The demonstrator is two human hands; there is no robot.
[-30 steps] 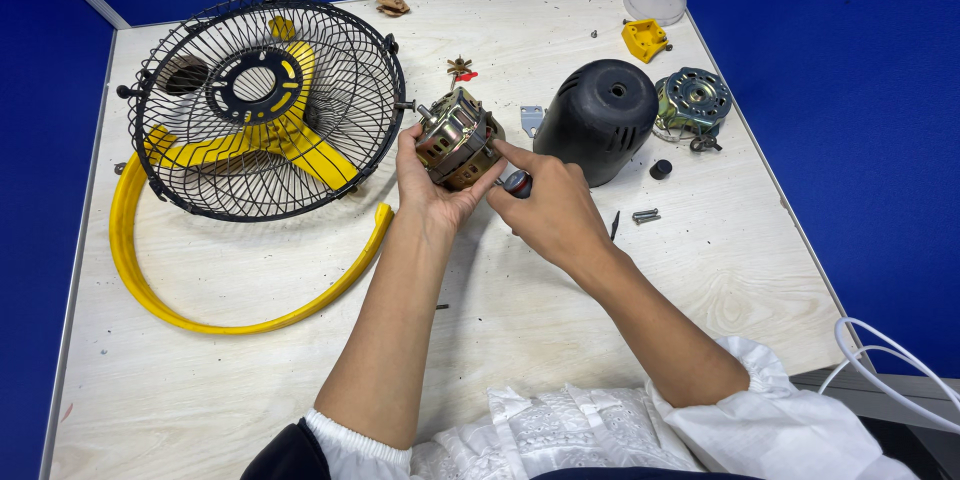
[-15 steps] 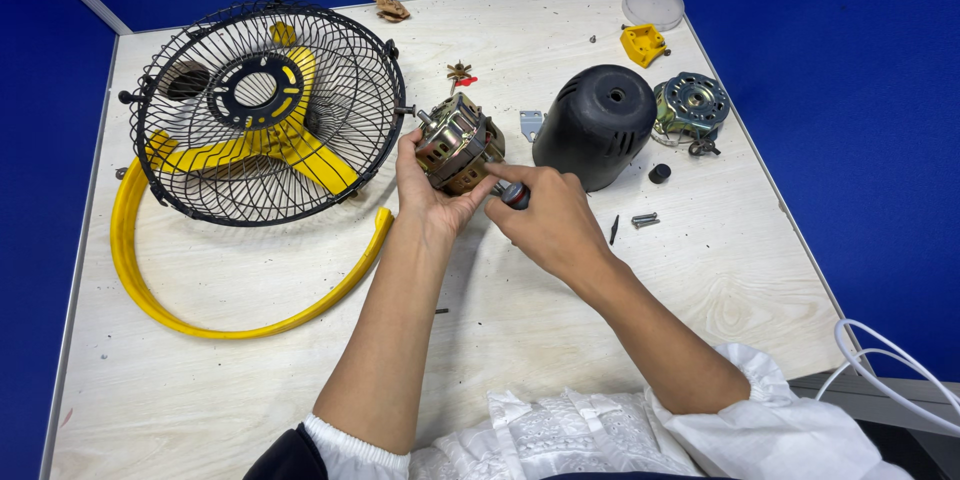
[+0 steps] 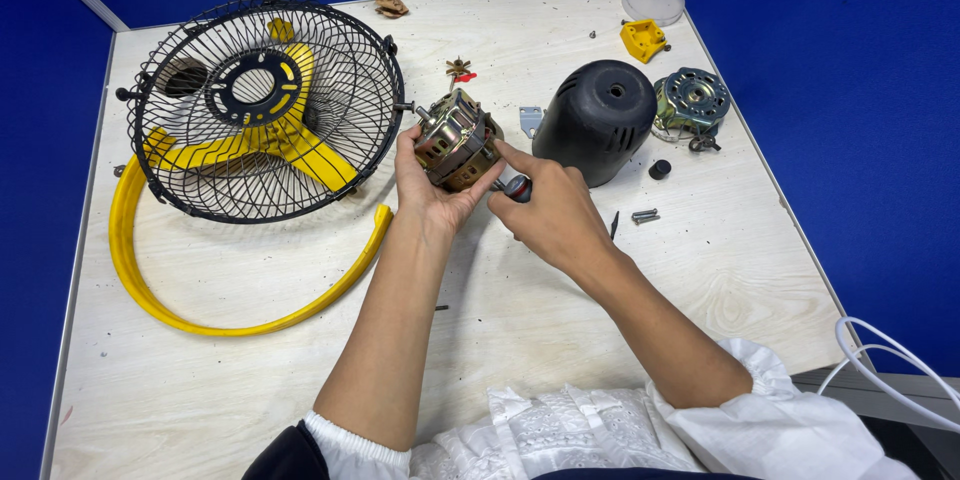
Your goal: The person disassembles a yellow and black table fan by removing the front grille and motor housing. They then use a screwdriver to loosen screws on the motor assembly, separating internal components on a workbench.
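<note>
Motor (image 3: 458, 138) barely shifted, still gripped by left hand (image 3: 428, 190); right hand (image 3: 548, 212) grips screwdriver (image 3: 516, 187)

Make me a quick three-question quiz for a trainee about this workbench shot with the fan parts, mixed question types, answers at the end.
1. True or false: the left hand holds the fan motor up off the table.
2. Multiple choice: what lies right of the black motor cover? A) the wire fan guard B) a second, greenish motor part C) the yellow curved stand
3. Fill in: the right hand grips a small tool with a dark ______ against the motor.

Key:
1. True.
2. B, the greenish motor part; the wire fan guard and yellow curved stand are on the left.
3. Handle.
</note>
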